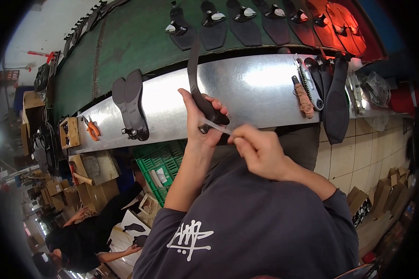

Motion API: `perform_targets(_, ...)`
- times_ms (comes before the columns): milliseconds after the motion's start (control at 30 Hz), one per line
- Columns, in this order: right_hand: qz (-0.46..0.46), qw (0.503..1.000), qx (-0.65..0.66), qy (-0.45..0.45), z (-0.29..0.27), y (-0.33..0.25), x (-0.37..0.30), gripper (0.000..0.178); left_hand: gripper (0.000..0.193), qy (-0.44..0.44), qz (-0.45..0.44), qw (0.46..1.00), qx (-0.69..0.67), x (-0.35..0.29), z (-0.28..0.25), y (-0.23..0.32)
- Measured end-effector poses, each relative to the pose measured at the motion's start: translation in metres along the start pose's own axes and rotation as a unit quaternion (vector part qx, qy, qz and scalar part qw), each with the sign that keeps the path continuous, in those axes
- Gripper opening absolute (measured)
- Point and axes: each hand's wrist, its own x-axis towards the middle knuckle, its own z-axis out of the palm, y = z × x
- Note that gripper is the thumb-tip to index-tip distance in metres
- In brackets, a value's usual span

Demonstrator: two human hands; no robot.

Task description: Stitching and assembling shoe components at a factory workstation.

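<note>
My left hand is wrapped round a dark sandal, held edge-on above the steel ledge. Its long thin sole points away from me, and the strapped end lies by my palm. My right hand pinches one end of a narrow whitish, see-through strip. The strip's other end reaches to the sandal's strap at my left palm. How it meets the strap is partly hidden by my fingers.
A green conveyor belt carries a row of sandals. On the steel ledge lie paired sandals, orange pliers, a box cutter and a tan-wrapped tool. A green crate is below; another person works lower left.
</note>
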Motion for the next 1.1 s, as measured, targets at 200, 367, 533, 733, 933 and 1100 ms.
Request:
perform_targets(200, 0.190, 0.932, 0.295, -0.093, 0.003, -0.012, 0.008, 0.054, 0.064, -0.044, 0.018, 0.998, -0.032, -0.005, 0.007, -0.007)
perform_targets(367, 0.209, 0.900, 0.368, -0.105, 0.006, -0.009, 0.011, 0.055, 0.067, -0.128, 0.091, 0.987, -0.021, -0.003, 0.012, -0.013)
perform_targets(533, 0.220, 0.881, 0.411, -0.076, 0.004, -0.001, 0.012, 0.049, 0.069, -0.156, 0.108, 0.982, -0.007, 0.002, 0.014, -0.012)
perform_targets(733, 0.181, 0.919, 0.350, -0.032, 0.003, 0.008, 0.015, 0.041, 0.070, -0.129, 0.092, 0.987, 0.014, 0.003, 0.009, -0.008)
perform_targets(933, 0.294, 0.848, 0.423, -0.124, -0.012, 0.010, 0.023, 0.045, 0.061, 0.093, 0.166, 0.964, 0.188, -0.007, 0.004, 0.019)
perform_targets(1100, 0.262, 0.885, 0.380, -0.057, -0.035, 0.009, 0.021, 0.045, 0.051, 0.159, 0.288, 0.844, 0.424, -0.028, -0.030, 0.116)
